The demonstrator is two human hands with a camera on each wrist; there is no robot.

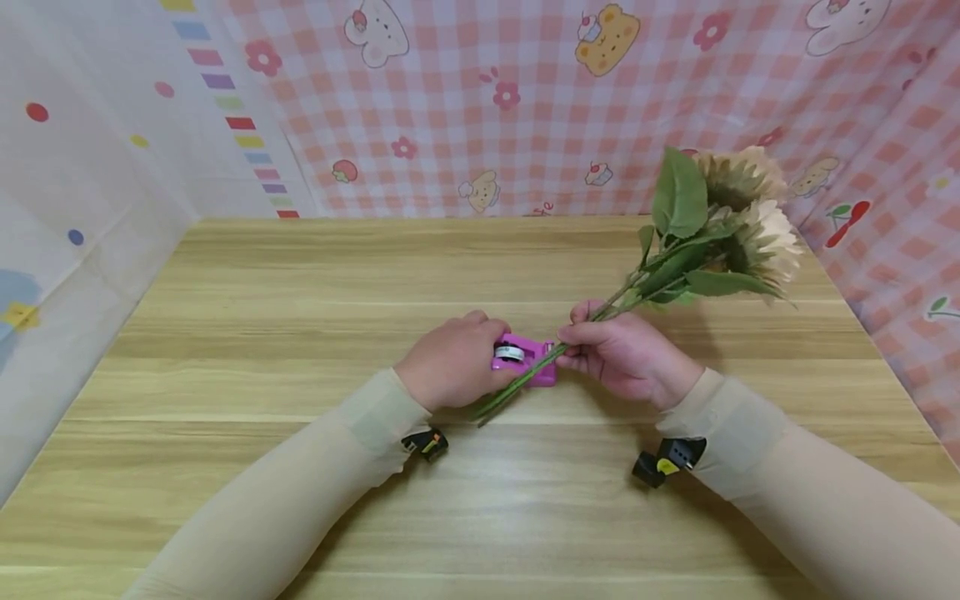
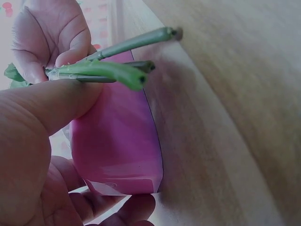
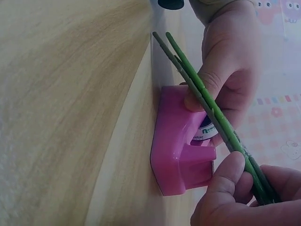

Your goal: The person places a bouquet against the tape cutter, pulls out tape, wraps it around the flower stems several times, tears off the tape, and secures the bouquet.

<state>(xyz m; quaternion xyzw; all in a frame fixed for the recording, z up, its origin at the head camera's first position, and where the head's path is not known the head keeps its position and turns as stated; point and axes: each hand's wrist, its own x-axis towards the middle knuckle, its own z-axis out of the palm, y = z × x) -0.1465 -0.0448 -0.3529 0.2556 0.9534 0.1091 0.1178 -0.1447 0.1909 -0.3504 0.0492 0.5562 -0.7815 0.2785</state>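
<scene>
The left hand [image 1: 457, 360] is curled round a pink tape holder [image 3: 171, 146], which sits near the middle of the worktop [image 1: 300, 333], well away from its edges. The right hand [image 1: 626, 357] pinches the green stems [image 3: 223, 123] of some fake-looking flowers between its thumb and fingers. The stems slant across the tape holder, and the flower heads [image 1: 765, 242] lean over toward the back right corner of the worktop.

Only the head view shows the pale, fluffy petals. The left wrist view shows the round stem ends poking out past the left thumb. The right wrist view shows some letters on the tape roll [image 1: 510, 353] and a little toothed edge [image 3: 213, 167] on the holder.

The holder is shiny and smooth, with slanted sides. The flowers have big green leaves [image 1: 680, 196], and their stems are thin and bunched together.
</scene>
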